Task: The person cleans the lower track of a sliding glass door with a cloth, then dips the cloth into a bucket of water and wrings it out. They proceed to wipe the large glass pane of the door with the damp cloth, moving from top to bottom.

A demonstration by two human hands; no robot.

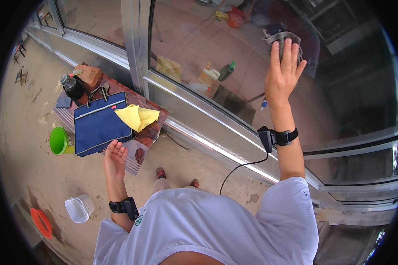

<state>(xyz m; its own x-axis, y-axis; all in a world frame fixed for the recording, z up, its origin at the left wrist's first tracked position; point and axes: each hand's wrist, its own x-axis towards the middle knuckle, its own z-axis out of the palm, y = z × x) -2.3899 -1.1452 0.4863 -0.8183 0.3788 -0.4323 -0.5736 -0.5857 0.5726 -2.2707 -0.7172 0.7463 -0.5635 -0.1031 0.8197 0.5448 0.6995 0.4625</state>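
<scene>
My right hand is raised against the large window pane. Under its spread fingers a dark grey cloth lies pressed on the glass. My left hand hangs palm up with loosely curled fingers and holds nothing. Close to its fingertips lies a navy blue zip bag with striped handles. A folded yellow cloth rests partly on the bag's right side. Both sit on a low table with a red patterned top.
A brick, a dark-filled jar and a phone-like dark slab share the table. Beside it stands a green bucket. White and orange buckets stand on the concrete floor. An aluminium frame borders the glass; bottles show behind or reflected.
</scene>
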